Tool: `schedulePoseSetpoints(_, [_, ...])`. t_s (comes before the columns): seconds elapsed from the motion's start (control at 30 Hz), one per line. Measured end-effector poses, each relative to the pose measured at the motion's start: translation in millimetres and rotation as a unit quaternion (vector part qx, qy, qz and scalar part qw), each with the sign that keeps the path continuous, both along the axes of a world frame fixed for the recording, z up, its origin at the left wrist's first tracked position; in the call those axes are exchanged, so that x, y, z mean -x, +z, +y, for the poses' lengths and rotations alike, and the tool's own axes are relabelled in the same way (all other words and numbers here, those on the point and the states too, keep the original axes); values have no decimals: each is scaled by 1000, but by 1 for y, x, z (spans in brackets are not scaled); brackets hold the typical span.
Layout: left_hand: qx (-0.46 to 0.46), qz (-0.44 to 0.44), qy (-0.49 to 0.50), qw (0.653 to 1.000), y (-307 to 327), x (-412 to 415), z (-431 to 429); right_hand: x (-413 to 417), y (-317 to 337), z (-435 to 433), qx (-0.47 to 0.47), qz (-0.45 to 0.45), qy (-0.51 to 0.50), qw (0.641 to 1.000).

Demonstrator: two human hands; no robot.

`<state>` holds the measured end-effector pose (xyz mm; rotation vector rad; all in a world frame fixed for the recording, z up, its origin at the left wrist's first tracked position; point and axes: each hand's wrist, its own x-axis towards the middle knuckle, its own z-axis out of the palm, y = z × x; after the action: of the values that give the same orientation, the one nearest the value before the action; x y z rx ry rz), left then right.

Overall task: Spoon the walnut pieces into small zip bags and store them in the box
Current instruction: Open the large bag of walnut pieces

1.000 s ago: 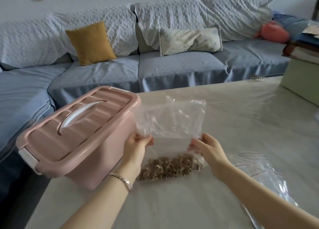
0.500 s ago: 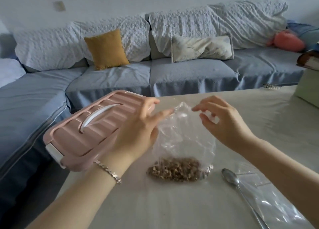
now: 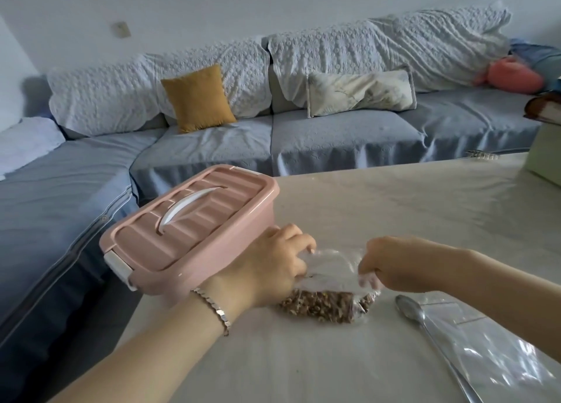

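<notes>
Two hands, my left hand (image 3: 273, 269) and right hand (image 3: 394, 266), grip the crumpled top of the bag (image 3: 334, 266) sitting on the table (image 3: 394, 208) beside the closed pink box (image 3: 188, 229); I reckon an uneven pull could tip it, spilling walnut pieces (image 3: 318, 307).

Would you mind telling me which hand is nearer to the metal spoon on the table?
Right. The right hand grips the walnut bag just beyond the spoon; the left hand holds the bag's opposite side, beside the pink box.
</notes>
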<state>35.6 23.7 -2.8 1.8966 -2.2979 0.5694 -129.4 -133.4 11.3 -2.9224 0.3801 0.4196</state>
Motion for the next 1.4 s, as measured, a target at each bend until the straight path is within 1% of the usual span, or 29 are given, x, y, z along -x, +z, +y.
schedulePoseSetpoints(0.03, [-44,38,39,998,1,8,1,0,-3,1,-46,40,-23,998])
schedulePoseSetpoints(0.07, [-112,73,110,985,2,15,0,1,-7,3,-97,74,-48,991])
schedulePoseSetpoints(0.1, [-175,91,192,961,0,22,-3,3,-12,4,-137,97,-72,983])
schedulePoseSetpoints(0.13, [-208,98,265,936,-5,29,-6,5,-19,4,-150,98,-91,980])
schedulePoseSetpoints(0.2, [-182,118,366,905,-15,39,-13,8,-33,3,-128,65,-125,982])
schedulePoseSetpoints(0.27, [-130,162,402,892,-27,43,-21,11,-44,2,-67,41,-162,984])
schedulePoseSetpoints(0.37, [-111,229,399,881,-39,46,-27,15,-56,0,18,54,-219,974])
schedulePoseSetpoints(0.4, [-110,250,391,879,-42,45,-28,16,-58,-1,42,36,-228,972])
schedulePoseSetpoints(0.43, [-103,270,375,881,-46,44,-28,15,-60,0,70,-4,-218,974])
schedulePoseSetpoints(0.47, [-96,276,352,889,-50,41,-29,14,-63,0,99,-66,-183,976])
schedulePoseSetpoints(0.5, [-83,287,331,895,-51,40,-28,12,-70,-1,128,-145,-119,974])
schedulePoseSetpoints(0.53, [-74,300,315,897,-52,37,-28,7,-73,-1,139,-226,-48,963])
schedulePoseSetpoints(0.57, [-58,309,300,901,-51,35,-28,1,-77,-1,139,-301,23,943])
schedulePoseSetpoints(0.6, [-48,308,278,909,-52,33,-28,-4,-77,1,118,-336,85,931])
schedulePoseSetpoints(0.63, [-36,338,261,904,-51,30,-27,-11,-80,5,98,-341,133,926])
schedulePoseSetpoints(0.67, [-22,391,240,888,-49,28,-27,-17,-80,9,72,-303,157,937])
schedulePoseSetpoints(0.7, [-29,422,229,877,-47,28,-26,-22,-82,9,49,-249,159,954])
schedulePoseSetpoints(0.73, [-34,445,222,867,-47,26,-25,-26,-84,8,49,-201,154,966])
schedulePoseSetpoints(0.77, [-53,397,227,888,-47,23,-23,-30,-87,4,70,-148,148,975])
schedulePoseSetpoints(0.8, [-63,384,247,888,-48,20,-23,-33,-89,0,103,-107,145,978])
schedulePoseSetpoints(0.87, [-88,334,309,886,-54,12,-26,-38,-89,-4,179,-52,153,970])
schedulePoseSetpoints(0.93, [-69,311,352,880,-61,10,-34,-40,-89,-8,185,-22,121,975])
schedulePoseSetpoints(0.97, [-61,289,365,883,-63,11,-39,-38,-89,-9,154,-20,90,984])
schedulePoseSetpoints(1.07, [-73,255,436,860,-59,15,-53,-28,-80,-13,10,11,-17,1000])
schedulePoseSetpoints(1.13, [-96,228,462,852,-58,16,-59,-20,-75,-12,-29,26,-61,997])
schedulePoseSetpoints(1.2, [-126,166,448,870,-61,21,-62,-17,-81,-14,-20,66,-76,995])
schedulePoseSetpoints(1.27, [-144,129,397,897,-70,25,-62,-16,-85,-15,-15,79,-92,992])
schedulePoseSetpoints(1.33, [-146,134,335,921,-83,24,-60,-14,-91,-21,4,66,-100,993])
schedulePoseSetpoints(1.4, [-152,154,319,923,-90,21,-56,-12,-96,-25,54,72,-89,992])
